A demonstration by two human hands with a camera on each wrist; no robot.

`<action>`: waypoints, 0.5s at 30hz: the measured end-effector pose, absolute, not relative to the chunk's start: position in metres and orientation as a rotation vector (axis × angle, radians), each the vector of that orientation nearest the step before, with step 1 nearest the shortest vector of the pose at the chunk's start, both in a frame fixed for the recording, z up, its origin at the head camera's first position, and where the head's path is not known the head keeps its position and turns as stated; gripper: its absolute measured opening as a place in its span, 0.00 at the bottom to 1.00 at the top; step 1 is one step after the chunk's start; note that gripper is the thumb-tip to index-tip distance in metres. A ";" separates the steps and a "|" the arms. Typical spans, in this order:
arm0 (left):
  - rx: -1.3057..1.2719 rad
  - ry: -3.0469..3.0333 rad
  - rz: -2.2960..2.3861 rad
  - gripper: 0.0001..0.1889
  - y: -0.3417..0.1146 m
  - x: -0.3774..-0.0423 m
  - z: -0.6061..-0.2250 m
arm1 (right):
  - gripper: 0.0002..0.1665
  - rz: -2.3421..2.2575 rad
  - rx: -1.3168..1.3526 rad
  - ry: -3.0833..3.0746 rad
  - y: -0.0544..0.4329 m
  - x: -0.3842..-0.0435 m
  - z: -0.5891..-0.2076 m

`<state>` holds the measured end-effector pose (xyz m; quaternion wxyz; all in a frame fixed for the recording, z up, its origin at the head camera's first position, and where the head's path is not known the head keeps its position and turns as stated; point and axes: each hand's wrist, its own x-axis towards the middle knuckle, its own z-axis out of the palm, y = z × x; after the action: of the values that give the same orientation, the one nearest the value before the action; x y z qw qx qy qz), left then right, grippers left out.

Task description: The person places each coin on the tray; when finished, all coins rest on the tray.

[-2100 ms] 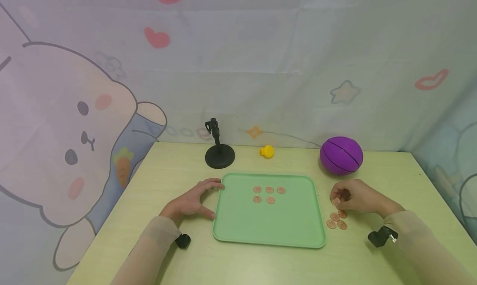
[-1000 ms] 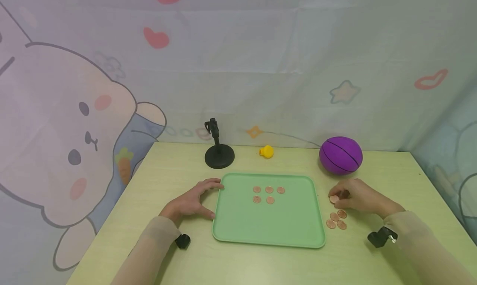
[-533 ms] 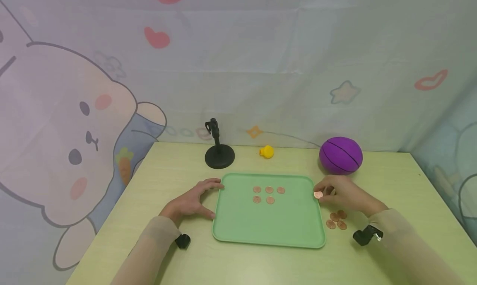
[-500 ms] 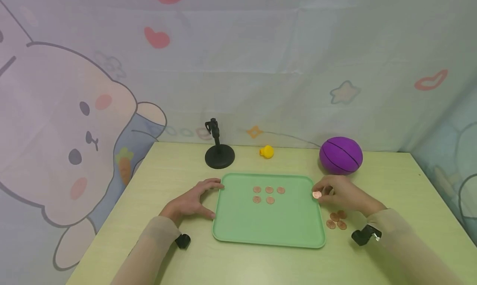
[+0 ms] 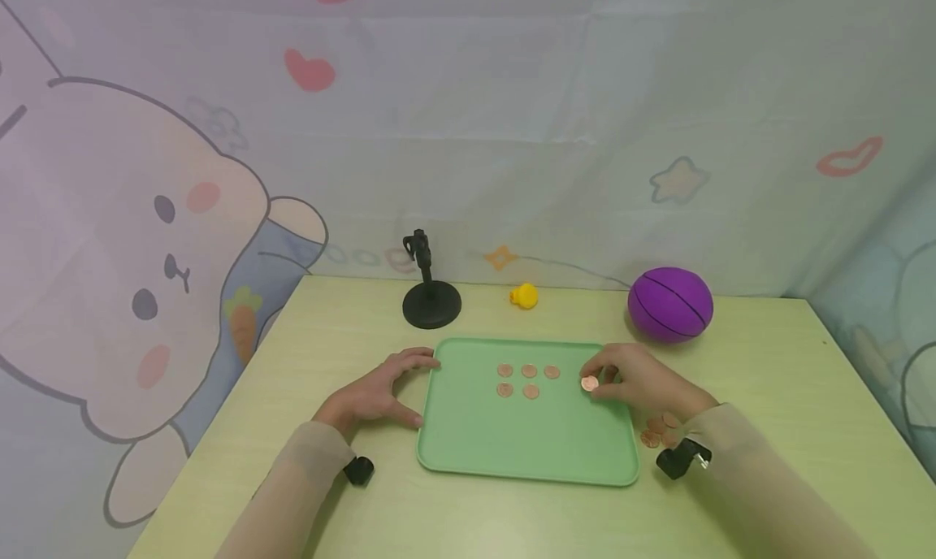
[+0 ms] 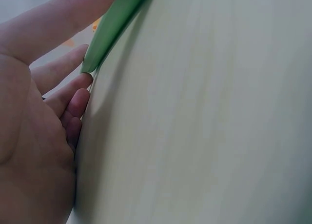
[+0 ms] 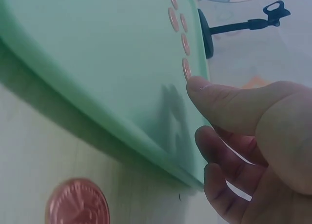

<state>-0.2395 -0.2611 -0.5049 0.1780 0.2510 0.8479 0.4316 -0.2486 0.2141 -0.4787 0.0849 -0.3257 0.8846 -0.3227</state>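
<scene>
My right hand (image 5: 643, 379) pinches a copper-coloured coin (image 5: 589, 383) between thumb and fingers, above the right side of the green tray (image 5: 512, 445). To its left on the tray lie several like coins (image 5: 529, 370), a row of three with a row of two below. My left hand (image 5: 373, 392) is spread at the tray's left edge, thumb and fingertips at the rim; the left wrist view shows its fingers (image 6: 63, 68) beside the green rim. More loose coins (image 5: 650, 439) lie on the table right of the tray, partly hidden by my right wrist.
Behind the tray stand a black stand with a round base (image 5: 431, 304) and a small yellow object (image 5: 524, 296). A purple ball (image 5: 669, 305) sits at the back right, near my right hand. A printed cloth (image 5: 475, 136) hangs behind the table.
My right hand has lifted a coin from beside the loose coins and carried it left, across the tray's right rim. The left hand has stayed at the tray's left edge.
</scene>
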 end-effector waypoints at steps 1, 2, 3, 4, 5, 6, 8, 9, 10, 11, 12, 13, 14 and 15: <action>0.708 2.399 1.220 0.46 -0.261 -0.240 -0.505 | 0.13 -0.960 -0.980 2.635 0.212 -0.249 -0.479; 0.707 2.400 1.219 0.46 -0.261 -0.240 -0.505 | 0.13 -0.954 -0.987 2.633 0.209 -0.249 -0.479; 0.705 2.399 1.220 0.46 -0.261 -0.240 -0.505 | 0.13 -0.950 -0.993 2.631 0.207 -0.249 -0.480; 0.705 2.401 1.218 0.46 -0.262 -0.240 -0.505 | 0.12 -0.945 -0.994 2.629 0.204 -0.249 -0.480; 0.706 2.403 1.215 0.46 -0.262 -0.240 -0.506 | 0.12 -0.941 -0.998 2.628 0.202 -0.250 -0.481; 0.707 2.404 1.213 0.46 -0.262 -0.240 -0.506 | 0.12 -0.934 -0.999 2.629 0.201 -0.250 -0.482; 0.712 2.406 1.211 0.46 -0.262 -0.241 -0.507 | 0.11 -0.922 -1.003 2.634 0.197 -0.250 -0.484; 0.713 2.407 1.209 0.46 -0.262 -0.241 -0.507 | 0.10 -0.921 -1.007 2.635 0.196 -0.250 -0.485; 0.714 2.409 1.208 0.46 -0.262 -0.241 -0.507 | 0.10 -0.920 -1.009 2.637 0.194 -0.250 -0.485; 0.712 2.406 1.211 0.45 -0.262 -0.241 -0.507 | 0.09 -0.919 -1.013 2.638 0.193 -0.250 -0.486; 0.709 2.402 1.215 0.45 -0.262 -0.241 -0.507 | 0.09 -0.921 -1.015 2.638 0.191 -0.250 -0.486; 0.707 2.399 1.219 0.45 -0.262 -0.241 -0.507 | 0.08 -0.925 -1.021 2.636 0.189 -0.250 -0.487; 0.703 2.394 1.224 0.45 -0.262 -0.241 -0.507 | 0.07 -0.928 -1.021 2.635 0.187 -0.249 -0.487; 0.700 2.390 1.227 0.45 -0.262 -0.241 -0.507 | 0.07 -0.928 -1.023 2.635 0.186 -0.249 -0.487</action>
<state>-0.2409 -0.2617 -0.5071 0.1816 0.2479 0.8467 0.4344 -0.2491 0.1858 -0.4868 0.0831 -0.3425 0.8827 -0.3107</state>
